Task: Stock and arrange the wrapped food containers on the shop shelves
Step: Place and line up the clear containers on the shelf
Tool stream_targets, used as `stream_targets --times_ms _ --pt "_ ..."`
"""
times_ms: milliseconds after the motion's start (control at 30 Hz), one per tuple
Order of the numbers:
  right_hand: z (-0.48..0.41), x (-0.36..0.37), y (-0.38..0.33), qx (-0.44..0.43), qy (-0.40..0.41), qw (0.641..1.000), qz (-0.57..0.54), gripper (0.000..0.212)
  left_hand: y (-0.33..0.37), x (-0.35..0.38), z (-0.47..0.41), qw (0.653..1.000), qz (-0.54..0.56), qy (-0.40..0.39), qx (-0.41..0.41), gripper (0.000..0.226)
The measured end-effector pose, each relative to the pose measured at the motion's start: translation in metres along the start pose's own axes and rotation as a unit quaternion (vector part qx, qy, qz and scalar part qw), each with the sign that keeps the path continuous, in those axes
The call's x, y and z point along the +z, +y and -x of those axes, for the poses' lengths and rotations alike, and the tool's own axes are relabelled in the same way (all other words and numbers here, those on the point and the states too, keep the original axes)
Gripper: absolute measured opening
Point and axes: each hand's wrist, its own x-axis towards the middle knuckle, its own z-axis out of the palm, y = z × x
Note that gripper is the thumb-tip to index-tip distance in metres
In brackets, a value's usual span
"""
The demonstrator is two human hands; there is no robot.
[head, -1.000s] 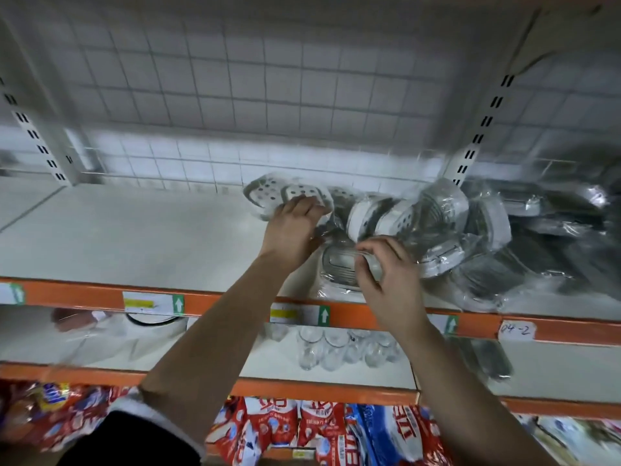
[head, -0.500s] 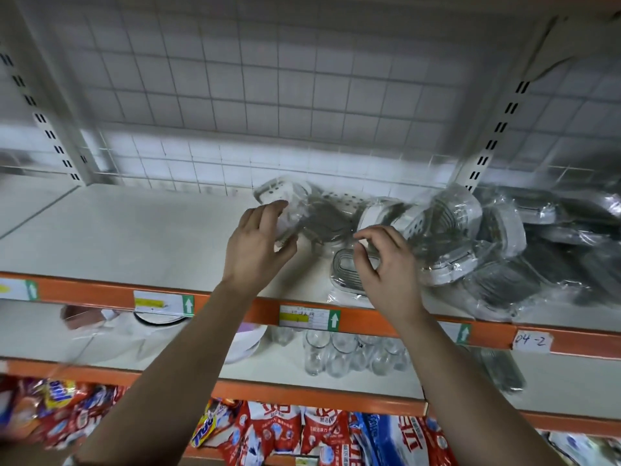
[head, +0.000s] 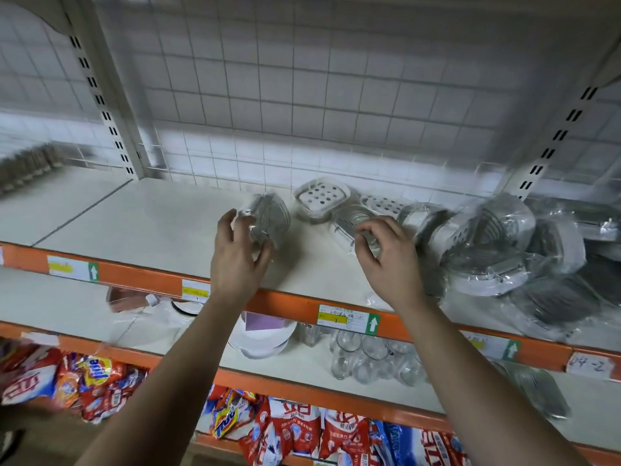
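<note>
Shelf [head: 151, 223]: the white top board carries all the wrapped containers. The left part is bare and the goods crowd to the right.
Left hand [head: 238, 260]: it cups the upright container [head: 268, 220], with the thumb on the left side and the fingers curved round the near side.
Upright container: it stands on its edge near the middle of the shelf, apart from the others. I think it can roll or fall flat when the hand lets go, because the rim is round and the wrap is smooth.
Perforated container [head: 321, 198]: it lies behind, near the wire back, between the two hands. A push from either side can press it against the wire.
Right hand [head: 389, 260]: its fingertips pinch the tilted container [head: 353, 223] at the near edge, the hand narrow.
Tilted container: it leans just left of the pile. The film is slippery, so a pinch on the wrap alone may slip.
Pile of wrapped containers [head: 487, 243]: they lean on each other in disorder at the right. If the tilted container supports them, pulling it out can make them slide.
Orange front rail [head: 285, 304]: it gives no lip, so a sliding pack can go over it.
Glasses [head: 369, 358]: they stand on the lower shelf, under the right hand. A falling pack may strike them.
</note>
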Motion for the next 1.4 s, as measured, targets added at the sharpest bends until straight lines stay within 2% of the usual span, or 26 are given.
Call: stream_targets --times_ms 133,200,267,433,533,633,767,900,967,1067,1200,1300,1400 --pt "-0.006 0.01 0.003 0.005 -0.015 1.0 0.021 0.011 -0.013 -0.002 -0.012 0.997 -0.061 0.011 -0.055 0.04" --pt "-0.009 0.015 0.006 0.013 -0.026 0.999 0.04 0.012 -0.021 -0.001 -0.015 0.987 -0.119 -0.014 -0.109 0.046" --pt "-0.012 0.019 0.011 0.028 -0.05 0.996 0.063 0.015 -0.026 0.001 -0.015 0.983 -0.118 -0.034 -0.139 0.046" --pt "-0.026 0.025 0.023 0.082 -0.145 0.974 0.154 0.033 -0.031 0.002 -0.015 0.983 -0.138 -0.119 0.021 0.053" --pt "-0.034 0.027 0.026 0.121 -0.189 0.95 0.219 0.04 -0.032 -0.001 -0.015 0.98 -0.121 -0.153 0.026 0.055" --pt "-0.036 0.03 0.023 0.132 -0.211 0.936 0.251 0.033 -0.032 -0.001 -0.014 0.984 -0.109 -0.139 0.019 0.043" --pt "-0.032 0.033 0.018 0.105 -0.221 0.942 0.23 0.029 -0.029 -0.002 -0.012 0.989 -0.098 -0.114 0.001 0.039" --pt "-0.028 0.037 0.012 0.082 -0.228 0.954 0.178 0.043 -0.027 -0.004 -0.013 0.988 -0.105 -0.116 -0.013 0.06" --pt "-0.028 0.041 0.012 0.091 -0.236 0.953 0.169 0.043 -0.027 -0.005 -0.013 0.988 -0.107 -0.111 -0.019 0.065" --pt "-0.029 0.045 0.012 0.116 -0.248 0.949 0.158 0.045 -0.025 -0.008 -0.013 0.988 -0.101 -0.116 -0.033 0.064" --pt "-0.032 0.048 0.011 0.088 -0.243 0.948 0.183 0.041 -0.024 -0.009 -0.014 0.985 -0.09 -0.141 -0.033 0.059" --pt "-0.036 0.049 0.009 0.094 -0.238 0.953 0.16 0.037 -0.023 -0.01 -0.015 0.989 -0.053 -0.134 -0.041 0.044" --pt "-0.041 0.045 0.003 0.103 -0.212 0.964 0.123 0.036 -0.02 -0.012 -0.011 0.992 -0.037 -0.116 -0.034 0.046"
